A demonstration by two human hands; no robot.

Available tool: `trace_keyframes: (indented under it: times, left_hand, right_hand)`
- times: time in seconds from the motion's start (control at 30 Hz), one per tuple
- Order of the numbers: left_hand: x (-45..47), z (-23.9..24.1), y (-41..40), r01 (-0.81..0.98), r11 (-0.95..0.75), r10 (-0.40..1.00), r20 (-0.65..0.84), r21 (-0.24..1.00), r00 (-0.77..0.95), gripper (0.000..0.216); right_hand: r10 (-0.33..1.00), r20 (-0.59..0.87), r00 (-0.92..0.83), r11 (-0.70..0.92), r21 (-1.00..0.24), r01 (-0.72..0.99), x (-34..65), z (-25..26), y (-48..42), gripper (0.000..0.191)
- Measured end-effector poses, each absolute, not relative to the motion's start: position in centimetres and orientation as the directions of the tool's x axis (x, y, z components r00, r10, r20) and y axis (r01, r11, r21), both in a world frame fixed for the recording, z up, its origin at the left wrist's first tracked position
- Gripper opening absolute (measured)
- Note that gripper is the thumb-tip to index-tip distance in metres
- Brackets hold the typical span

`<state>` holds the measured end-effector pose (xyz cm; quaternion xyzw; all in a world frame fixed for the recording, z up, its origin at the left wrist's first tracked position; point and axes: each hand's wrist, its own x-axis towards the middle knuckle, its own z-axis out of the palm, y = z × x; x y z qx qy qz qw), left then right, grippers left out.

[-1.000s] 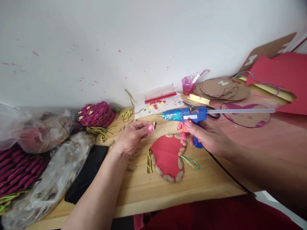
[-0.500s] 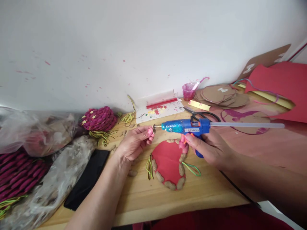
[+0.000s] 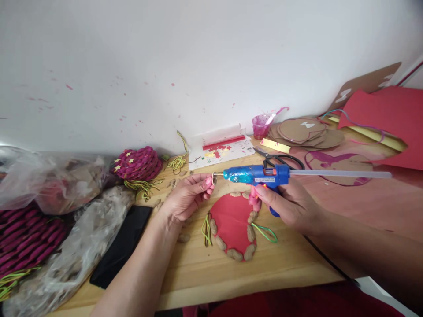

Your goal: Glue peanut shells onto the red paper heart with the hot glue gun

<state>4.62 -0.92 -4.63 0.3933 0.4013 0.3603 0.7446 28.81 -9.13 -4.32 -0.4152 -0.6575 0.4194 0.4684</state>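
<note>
My right hand grips a blue hot glue gun with a clear glue stick jutting out to the right. Its nozzle touches a small peanut shell piece pinched in the fingertips of my left hand. Below both hands a red round cutout lies on the wooden table, edged with peanut shells and with green-yellow string loops at its sides.
Black scissors and a pink cup lie behind the gun. Cardboard discs and red paper sit at the right. At the left are plastic bags, a magenta woven piece and a black flat object.
The glue gun's nozzle has closed the gap and come up against the shell piece in my left fingers. The camera view has tilted slightly.
</note>
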Motion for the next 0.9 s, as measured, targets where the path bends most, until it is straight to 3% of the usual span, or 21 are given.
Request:
trace_keyframes:
  times: [0.9]
  left_hand:
    - [4.57,-4.66,-0.97,-0.222,0.437,0.848,-0.317,0.872,0.424,0.038]
  right_hand:
    - [0.917,0.339,-0.21,0.371,-0.919,0.137,28.75,-4.65,-8.9,0.031]
